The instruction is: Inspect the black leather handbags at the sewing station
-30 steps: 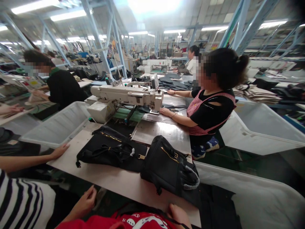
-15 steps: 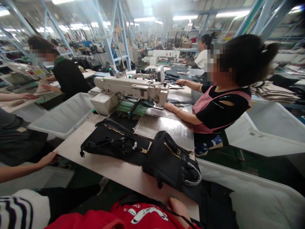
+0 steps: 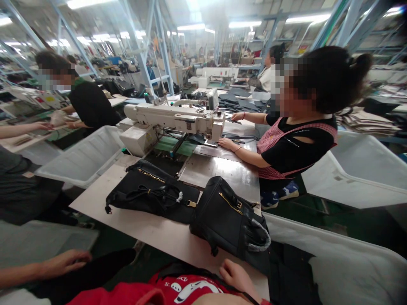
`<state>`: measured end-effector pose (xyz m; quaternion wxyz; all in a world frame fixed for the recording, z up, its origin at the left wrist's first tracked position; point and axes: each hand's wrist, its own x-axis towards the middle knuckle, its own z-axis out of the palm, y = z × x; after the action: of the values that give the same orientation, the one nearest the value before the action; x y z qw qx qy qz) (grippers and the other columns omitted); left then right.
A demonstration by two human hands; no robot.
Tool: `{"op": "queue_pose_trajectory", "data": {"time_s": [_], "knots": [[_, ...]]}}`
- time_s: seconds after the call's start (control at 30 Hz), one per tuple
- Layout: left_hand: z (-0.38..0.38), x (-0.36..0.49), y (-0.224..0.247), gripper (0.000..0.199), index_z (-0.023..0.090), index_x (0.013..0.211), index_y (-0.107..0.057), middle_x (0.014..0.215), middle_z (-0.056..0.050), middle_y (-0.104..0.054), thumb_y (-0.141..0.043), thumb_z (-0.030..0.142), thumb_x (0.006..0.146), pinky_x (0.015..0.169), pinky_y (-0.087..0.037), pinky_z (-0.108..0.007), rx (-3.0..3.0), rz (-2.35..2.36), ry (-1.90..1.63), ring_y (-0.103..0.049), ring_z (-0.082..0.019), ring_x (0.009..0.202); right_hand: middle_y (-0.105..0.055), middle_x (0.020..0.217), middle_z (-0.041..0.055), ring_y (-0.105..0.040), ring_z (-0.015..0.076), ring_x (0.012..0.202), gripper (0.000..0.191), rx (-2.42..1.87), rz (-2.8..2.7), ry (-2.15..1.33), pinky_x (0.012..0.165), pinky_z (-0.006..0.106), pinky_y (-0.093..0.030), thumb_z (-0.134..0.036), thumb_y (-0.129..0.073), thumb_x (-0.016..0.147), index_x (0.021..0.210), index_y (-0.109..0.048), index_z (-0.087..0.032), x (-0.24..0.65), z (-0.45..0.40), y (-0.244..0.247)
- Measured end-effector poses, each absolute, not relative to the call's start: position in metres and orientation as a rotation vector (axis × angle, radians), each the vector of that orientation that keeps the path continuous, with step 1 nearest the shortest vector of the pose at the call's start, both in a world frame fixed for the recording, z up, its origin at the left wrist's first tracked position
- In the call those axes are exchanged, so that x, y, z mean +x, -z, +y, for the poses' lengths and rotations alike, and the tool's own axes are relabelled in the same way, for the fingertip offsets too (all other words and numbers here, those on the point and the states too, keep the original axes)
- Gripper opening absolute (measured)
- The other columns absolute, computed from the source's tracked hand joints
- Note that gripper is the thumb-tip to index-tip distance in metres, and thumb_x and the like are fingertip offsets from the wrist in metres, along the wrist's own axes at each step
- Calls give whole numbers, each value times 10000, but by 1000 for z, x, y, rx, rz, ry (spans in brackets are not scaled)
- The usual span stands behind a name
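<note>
R hand [image 3: 237,275] at near edge of worktop [image 3: 152,228], just below R bag [image 3: 219,224]. Fingers look curled, but can't tell if its grip is clenched or loose, & nothing shows in it. L hand out of view, so can't tell its grip.

Both bags black, lying on worktop: L bag [image 3: 127,195] left & a bit farther, w/ gold zip, bundled straps & gold clasp; R bag right & nearer, w/ gold zip, buckle & a wrapped handle [image 3: 259,245]. They meet mid-worktop.

Sewing machine [image 3: 174,118] on far side; co-worker [image 3: 295,144] in pink apron to its right, one hand by its head. Another person's hand [image 3: 66,262] near left, off worktop. White bin [image 3: 85,156] far left; 2nd bin [image 3: 343,245] near right, dark pieces [image 3: 292,262] beside it.
</note>
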<state>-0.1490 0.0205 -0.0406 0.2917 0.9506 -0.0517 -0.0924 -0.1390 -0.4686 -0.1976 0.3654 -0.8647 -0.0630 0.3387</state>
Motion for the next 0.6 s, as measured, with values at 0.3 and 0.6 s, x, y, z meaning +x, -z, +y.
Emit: {"op": "queue_pose_trajectory", "data": {"time_s": [0.3,0.6], "knots": [[61,-89,39,498,174,625,-612,508,-18,-514,-486,653,680,486,-429,-216,2326,-271,271,-584,-138,561,-583,890,47,-529,135,777,270,-1753,-383,-597,704,247,-411,-292,-466,774,994,-534,-151,-43,-362,84],[139,19,46,367,224,764,-653,677,-35,-614,-494,553,729,534,-477,-214,2390,-302,-8,-603,-134,658,-542,1050,181,-526,269,971,349,-2325,-196,-659,803,349,-392,-215,-505,741,1061,-509,-76,70,-239,118]]}}
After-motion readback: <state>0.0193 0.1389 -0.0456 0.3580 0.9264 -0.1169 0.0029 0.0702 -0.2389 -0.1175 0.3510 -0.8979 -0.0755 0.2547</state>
